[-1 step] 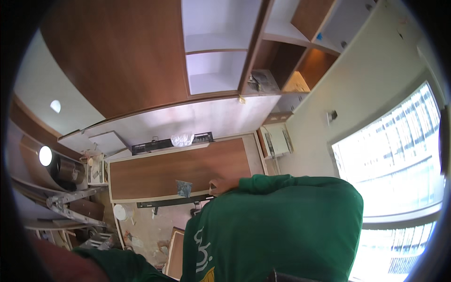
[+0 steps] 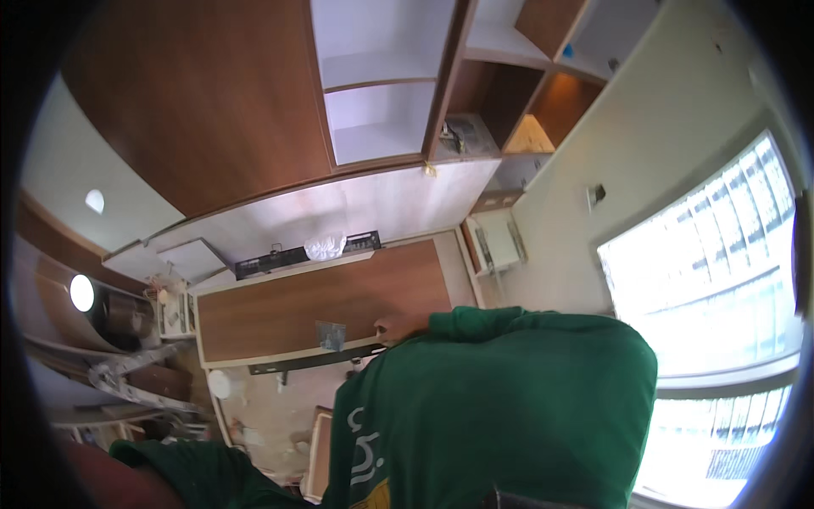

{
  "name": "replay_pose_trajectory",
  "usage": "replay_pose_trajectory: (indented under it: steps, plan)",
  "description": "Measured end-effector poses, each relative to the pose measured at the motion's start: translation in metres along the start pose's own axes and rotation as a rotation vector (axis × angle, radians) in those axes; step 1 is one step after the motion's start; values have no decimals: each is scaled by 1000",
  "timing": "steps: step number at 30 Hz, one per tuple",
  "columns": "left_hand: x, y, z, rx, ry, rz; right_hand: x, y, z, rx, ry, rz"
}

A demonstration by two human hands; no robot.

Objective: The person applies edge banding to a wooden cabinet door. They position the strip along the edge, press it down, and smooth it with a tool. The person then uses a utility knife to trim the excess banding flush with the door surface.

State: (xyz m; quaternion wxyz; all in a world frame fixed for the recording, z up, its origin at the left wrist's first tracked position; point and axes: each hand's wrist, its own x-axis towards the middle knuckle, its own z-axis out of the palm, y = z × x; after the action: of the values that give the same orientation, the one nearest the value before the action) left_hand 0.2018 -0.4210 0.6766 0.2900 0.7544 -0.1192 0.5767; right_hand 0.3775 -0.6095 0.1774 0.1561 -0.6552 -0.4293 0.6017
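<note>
My right hand [image 2: 392,328] rests at the near edge of a long brown wood panel [image 2: 288,305] with a pale rim. Its fingers look curled; whatever they hold, if anything, is too small to make out. Just left of the hand, a small grey-blue square piece [image 2: 331,337] lies on the panel. A dark strip [image 2: 297,363] runs along the panel's near side. My left arm reaches out at the lower left, where its green sleeve [image 2: 199,467] shows, while the hand itself is out of view.
Beyond the panel stands a cabinet with a brown door [image 2: 203,110] and white shelves [image 2: 381,127]. A white crumpled bundle [image 2: 326,247] sits on a black slotted strip. To the left are a stepladder [image 2: 140,373] and a white round container [image 2: 222,384]. A bright window [image 2: 704,263] is on the right.
The view has tilted a little, so the cabinet shows slightly higher and further left. My right hand stays at the panel's near edge. The left sleeve has shifted slightly.
</note>
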Motion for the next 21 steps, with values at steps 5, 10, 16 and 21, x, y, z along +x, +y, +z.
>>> replay_pose_trajectory:
  steps: [5,10,16,21]
  plan:
    - [55,7,64,-155,-131,149,6,105,58,-70,703,-363]
    - [83,-10,91,-151,-209,188,-19,92,-6,-147,1336,-236]
    - [97,-8,122,-224,-226,154,-154,51,-19,702,1281,127]
    - [91,-10,176,-247,-159,178,-215,95,-8,826,1499,232]
